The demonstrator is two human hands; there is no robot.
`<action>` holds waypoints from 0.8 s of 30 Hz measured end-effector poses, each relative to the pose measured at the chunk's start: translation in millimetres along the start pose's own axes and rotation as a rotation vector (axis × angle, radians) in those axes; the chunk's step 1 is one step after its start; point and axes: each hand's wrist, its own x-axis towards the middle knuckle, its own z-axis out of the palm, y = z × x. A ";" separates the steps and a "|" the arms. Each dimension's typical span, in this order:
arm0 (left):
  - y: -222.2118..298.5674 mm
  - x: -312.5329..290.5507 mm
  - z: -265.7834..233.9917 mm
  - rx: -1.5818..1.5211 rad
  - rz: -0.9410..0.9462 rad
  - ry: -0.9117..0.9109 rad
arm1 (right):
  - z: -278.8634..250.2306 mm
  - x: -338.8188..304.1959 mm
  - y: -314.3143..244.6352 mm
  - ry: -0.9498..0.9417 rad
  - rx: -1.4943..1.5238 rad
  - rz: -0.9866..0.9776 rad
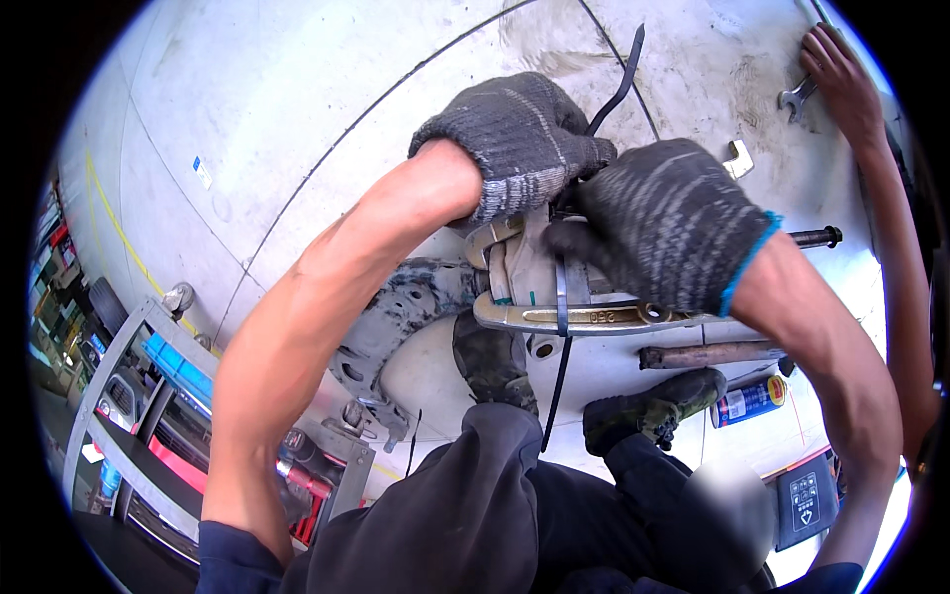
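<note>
Mechanical workshop: a smudged pale floor (237, 129) with a yellow line (117, 228), a grey metal rack (148, 478) at left, a wrench (807, 90) at upper right, a blue can (747, 402) lying near a brown bar (712, 354), and a metal assembly (534, 315) at centre.

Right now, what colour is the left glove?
The left glove is dark grey with paler flecks, clearest in the head view.

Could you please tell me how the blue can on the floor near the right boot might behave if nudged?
The blue can would probably roll if pushed sideways, being round and lying on its side on a smooth-looking floor. Its body looks rigid, so it should keep its shape when lifted. Its weight is uncertain, since its contents are hidden.
</note>
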 end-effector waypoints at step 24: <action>12.6 0.8 -8.1 -0.111 0.075 0.040 | 0.3 26.2 -30.4 -0.341 0.090 0.264</action>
